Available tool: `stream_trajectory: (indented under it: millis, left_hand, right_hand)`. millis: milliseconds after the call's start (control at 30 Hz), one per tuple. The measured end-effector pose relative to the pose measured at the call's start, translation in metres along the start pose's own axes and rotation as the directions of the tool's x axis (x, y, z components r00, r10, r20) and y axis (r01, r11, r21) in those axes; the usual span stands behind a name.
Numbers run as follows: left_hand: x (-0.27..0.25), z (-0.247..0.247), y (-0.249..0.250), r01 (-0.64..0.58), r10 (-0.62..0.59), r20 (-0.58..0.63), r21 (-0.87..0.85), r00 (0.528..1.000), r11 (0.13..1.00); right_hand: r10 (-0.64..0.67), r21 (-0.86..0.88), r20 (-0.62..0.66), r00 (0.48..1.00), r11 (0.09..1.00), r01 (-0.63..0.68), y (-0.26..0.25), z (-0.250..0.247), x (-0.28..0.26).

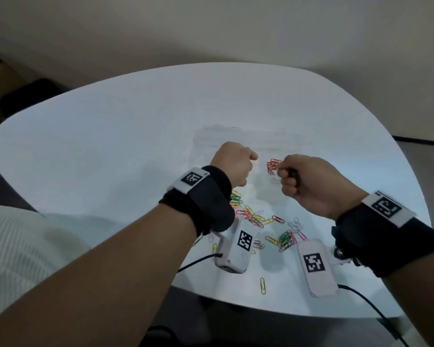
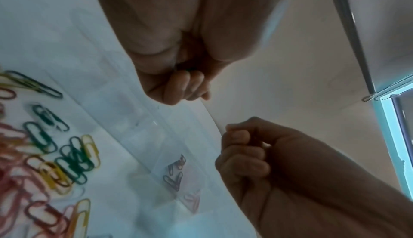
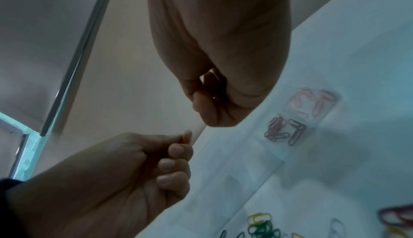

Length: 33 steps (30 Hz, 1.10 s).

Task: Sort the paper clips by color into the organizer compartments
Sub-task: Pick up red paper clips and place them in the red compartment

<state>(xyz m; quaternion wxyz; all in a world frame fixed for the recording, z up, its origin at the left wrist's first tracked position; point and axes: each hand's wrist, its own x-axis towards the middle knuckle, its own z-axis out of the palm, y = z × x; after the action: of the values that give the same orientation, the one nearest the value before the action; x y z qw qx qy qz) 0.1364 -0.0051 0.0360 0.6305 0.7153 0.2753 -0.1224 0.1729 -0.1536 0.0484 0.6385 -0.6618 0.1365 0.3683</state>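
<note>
A clear plastic organizer (image 1: 236,136) lies on the white table (image 1: 110,146). One compartment holds red and dark paper clips (image 1: 273,166) (image 3: 277,130), and the one beside it holds pink clips (image 3: 312,102). My left hand (image 1: 236,164) hovers over the organizer as a fist, and nothing shows inside it. My right hand (image 1: 288,179) is curled just right of the red clips. A small dark object (image 1: 295,175) sits inside its fingers, too blurred to name. Several loose clips (image 1: 256,219) in green, yellow, pink, red and white lie nearer me.
One yellow clip (image 1: 262,286) lies alone by the table's near edge (image 1: 236,305). Black cables (image 1: 193,264) run off that edge from the wrist cameras. A dark seat (image 1: 23,96) stands past the table's left side.
</note>
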Motion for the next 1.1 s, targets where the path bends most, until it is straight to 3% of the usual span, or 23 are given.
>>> stream_trajectory:
  millis: [67,233,367,500,767,900,967,1100]
  left_hand:
    - [0.006,-0.004,0.002,-0.023,0.026,-0.029,0.098,0.999,0.995]
    - [0.015,-0.004,0.010,0.046,-0.043,-0.119,0.030,0.992,0.998]
    - [0.022,-0.003,0.012,0.081,-0.077,-0.147,0.026,0.986,0.996]
    - [0.026,0.000,0.008,0.086,-0.082,-0.151,0.020,0.985,0.996]
    - [0.030,0.011,0.004,0.091,-0.096,-0.101,-0.049,0.990,0.995]
    - [0.025,0.014,0.006,0.083,-0.084,-0.064,-0.020,0.994,0.996]
    - [0.022,0.014,0.007,0.025,-0.022,-0.041,0.066,0.999,0.997]
    - [-0.001,0.018,0.007,-0.149,0.157,-0.037,0.153,0.987,0.977]
  right_hand:
    - [-0.032,-0.043,-0.030,0.999,0.999,0.031,-0.006,0.009,0.007]
    - [-0.048,-0.063,-0.076,0.996,0.997,0.044,-0.021,0.033,0.022]
    - [0.030,-0.118,-0.047,0.998,0.992,-0.036,-0.021,0.038,0.033]
    - [0.061,-0.098,0.008,0.998,0.993,-0.060,-0.021,0.032,0.031]
    - [-0.061,-0.058,-0.022,0.998,0.997,0.059,-0.013,-0.016,-0.010]
    - [-0.061,-0.217,-0.036,0.998,0.975,0.051,-0.002,-0.045,-0.033]
    - [-0.090,-0.332,-0.041,0.995,0.940,0.071,0.004,-0.057,-0.041]
    - [-0.187,-0.657,-0.067,0.980,0.747,0.098,0.020,-0.074,-0.039]
